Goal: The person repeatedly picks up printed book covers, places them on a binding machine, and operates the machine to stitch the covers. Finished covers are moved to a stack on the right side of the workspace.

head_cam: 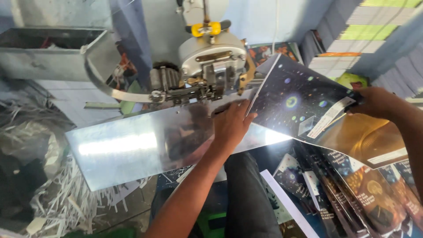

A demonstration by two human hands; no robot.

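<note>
The person is working a glossy printed booklet cover (304,103) at a metal stitching machine (207,66). The cover is dark, almost black, scattered with small coloured dots and a glowing green ring, with a white label strip near its right edge and a golden-brown area on its lower half. It is lying tilted, folded along a spine, its left edge reaching under the machine's head and its lower part resting on the shiny steel table (132,147).

The left hand (231,125) is lying flat with fingers spread, pressing the cover's left edge down against the table just below the machine's head. The right hand (374,101) is pinching the cover's far right edge, thumb on top, fingers closed on the sheet.

The machine's round pale housing, topped by a yellow knob (203,29), is hanging directly over the cover's fold and is hiding where the spine ends. A curved metal band (103,81) is looping from the machine toward a grey metal bin (48,53) at upper left. Shredded white paper trimmings (66,198) are lying heaped under and left of the table. A fanned pile of similar printed covers (352,194) is spreading at lower right, and stacks of bound paper (365,31) are standing behind the right hand.
</note>
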